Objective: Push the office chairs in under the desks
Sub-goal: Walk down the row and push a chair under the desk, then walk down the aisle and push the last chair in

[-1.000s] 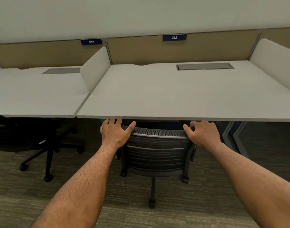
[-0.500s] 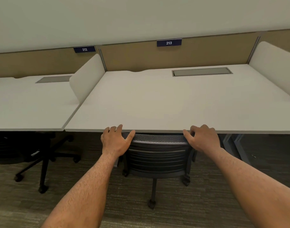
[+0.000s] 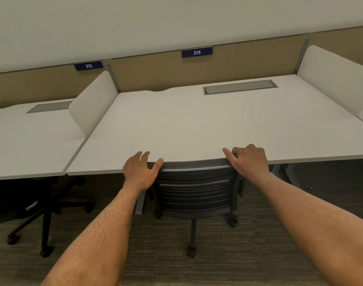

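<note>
A dark grey office chair (image 3: 195, 190) with a slatted back stands at the front edge of the white desk (image 3: 197, 124) labelled 213; its seat is hidden under the desktop. My left hand (image 3: 140, 172) rests on the left top corner of the chair's backrest, fingers spread against it. My right hand (image 3: 249, 161) is curled over the right top corner. The top of the backrest touches the desk's front edge. A second black office chair (image 3: 42, 205) sits under the left desk (image 3: 32, 141) labelled 212, with only its base and part of its seat showing.
White divider panels (image 3: 94, 102) stand between the desks, another at the right (image 3: 331, 79). A tan back panel (image 3: 238, 62) runs behind. Grey cable trays (image 3: 240, 87) are set into the desktops. Grey desk legs (image 3: 285, 172) stand right of the chair. Carpet (image 3: 217, 261) covers the floor.
Both hands and the chair's backrest have moved forward to the desk's front edge. The view has tilted down and come closer to the desk.
</note>
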Tool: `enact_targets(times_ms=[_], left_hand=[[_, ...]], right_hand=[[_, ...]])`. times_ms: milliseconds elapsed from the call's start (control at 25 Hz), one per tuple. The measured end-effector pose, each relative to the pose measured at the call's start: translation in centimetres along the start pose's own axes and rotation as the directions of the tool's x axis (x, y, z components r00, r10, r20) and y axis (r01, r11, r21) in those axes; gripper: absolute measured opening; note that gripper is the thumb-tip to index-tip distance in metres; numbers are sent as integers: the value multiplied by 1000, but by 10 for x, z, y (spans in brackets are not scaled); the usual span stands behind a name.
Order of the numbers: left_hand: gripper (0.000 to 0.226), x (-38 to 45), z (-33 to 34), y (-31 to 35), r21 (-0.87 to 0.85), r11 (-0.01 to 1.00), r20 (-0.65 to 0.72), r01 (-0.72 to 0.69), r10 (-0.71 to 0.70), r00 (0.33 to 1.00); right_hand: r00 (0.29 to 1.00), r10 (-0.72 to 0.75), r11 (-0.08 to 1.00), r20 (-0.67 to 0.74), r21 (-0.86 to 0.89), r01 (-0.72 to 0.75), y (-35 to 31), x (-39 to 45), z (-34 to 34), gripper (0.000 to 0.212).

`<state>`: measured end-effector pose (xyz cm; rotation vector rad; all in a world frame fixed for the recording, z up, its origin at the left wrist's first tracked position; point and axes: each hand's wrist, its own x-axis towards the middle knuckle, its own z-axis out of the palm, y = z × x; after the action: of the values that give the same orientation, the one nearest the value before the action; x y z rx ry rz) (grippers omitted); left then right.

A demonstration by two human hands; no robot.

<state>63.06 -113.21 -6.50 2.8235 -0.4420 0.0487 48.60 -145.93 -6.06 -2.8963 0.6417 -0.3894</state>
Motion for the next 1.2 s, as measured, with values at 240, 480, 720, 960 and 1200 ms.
enact_targets(times_ms=[240,480,720,960,1200], left_hand=[[89,-63,6,-7,-140,990,-103,-32,18,995],[84,-168,33,-13,10,980,53,-201,200,978],[81,-244,25,-14,25,949,80,-314,311,947],[89,-326,33,24,-68,898,143,-435,440,887],[79,-397,39,126,-113,776,174,-621,631,756]], right_hand=[[998,58,997,-25,45,-57,0,-62,0,78],[998,13,998,67,68,-18,-26,-168,7,74],[972,64,995,227,65,-81,-39,-281,5,72],[955,193,976,226,56,-210,-16,-400,-21,71],[914,395,917,92,20,-398,60,-498,-75,72]])
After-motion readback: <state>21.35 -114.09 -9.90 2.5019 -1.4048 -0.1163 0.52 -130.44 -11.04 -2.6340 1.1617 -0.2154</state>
